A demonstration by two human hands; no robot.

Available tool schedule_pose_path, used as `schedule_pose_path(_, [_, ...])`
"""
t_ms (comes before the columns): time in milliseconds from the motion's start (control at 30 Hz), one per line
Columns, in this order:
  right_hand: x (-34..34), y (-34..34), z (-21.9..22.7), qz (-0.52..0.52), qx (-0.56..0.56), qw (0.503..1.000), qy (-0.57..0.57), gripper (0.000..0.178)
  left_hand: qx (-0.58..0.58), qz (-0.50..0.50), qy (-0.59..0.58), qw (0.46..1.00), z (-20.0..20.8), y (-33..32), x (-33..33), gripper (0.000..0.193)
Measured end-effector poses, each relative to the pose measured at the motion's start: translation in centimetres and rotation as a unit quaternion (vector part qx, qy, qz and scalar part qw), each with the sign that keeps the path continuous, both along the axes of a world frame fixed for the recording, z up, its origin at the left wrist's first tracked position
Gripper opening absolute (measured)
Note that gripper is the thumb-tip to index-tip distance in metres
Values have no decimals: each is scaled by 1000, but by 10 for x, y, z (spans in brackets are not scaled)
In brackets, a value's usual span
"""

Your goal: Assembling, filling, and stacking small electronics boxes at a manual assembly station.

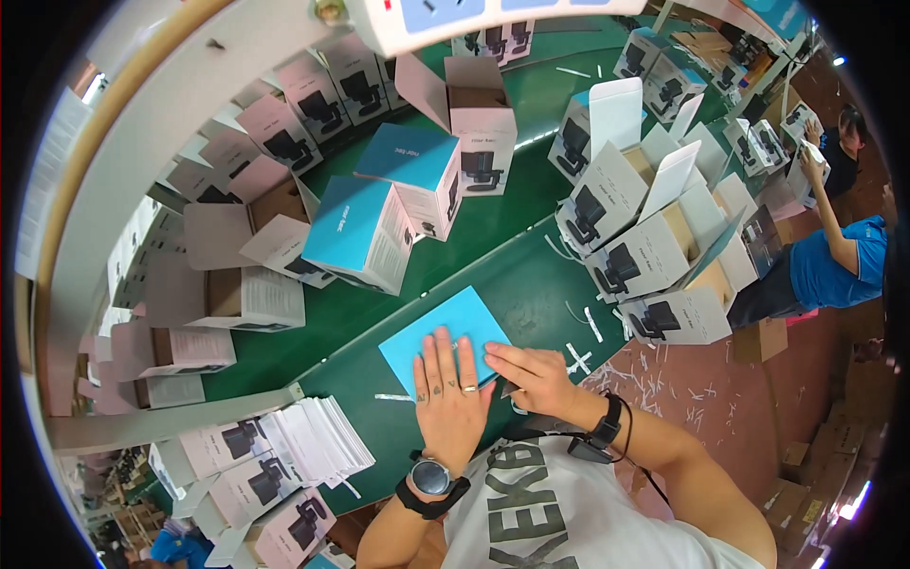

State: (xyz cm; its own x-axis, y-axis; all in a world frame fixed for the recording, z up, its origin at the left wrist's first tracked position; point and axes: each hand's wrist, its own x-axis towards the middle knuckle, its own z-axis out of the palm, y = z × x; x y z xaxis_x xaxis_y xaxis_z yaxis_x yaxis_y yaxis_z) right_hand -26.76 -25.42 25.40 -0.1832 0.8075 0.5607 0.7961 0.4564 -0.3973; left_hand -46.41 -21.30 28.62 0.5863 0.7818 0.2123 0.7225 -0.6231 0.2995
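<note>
A blue-topped carton [445, 324] is in front of me on the green table, its sides mostly hidden from above. My left hand [449, 398] lies flat on the blue face, fingers stretched out and a ring on one of them. At the carton's right edge my right hand [533, 376] is bent, two fingers together on the blue surface and the rest closed at the side. The right thumb's grip is partly hidden.
White paper scraps [578, 358] lie right of the carton. Open white boxes [616, 270] stand at right, and two blue-topped boxes [355, 228] beyond. A paper stack [327, 438] is at lower left. A person in a blue shirt [861, 261] works at far right.
</note>
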Motion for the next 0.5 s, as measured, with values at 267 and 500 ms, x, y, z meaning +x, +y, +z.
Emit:
schedule_pose_path(267, [-6, 1, -3, 15, -8, 998, 52, 52, 80, -6, 2, 997, -19, 7, -12, 80])
schedule_pose_path(500, [25, 26, 18, 95, -38, 994, 48, 39, 127, -31, -3, 991, -16, 15, -20, 74])
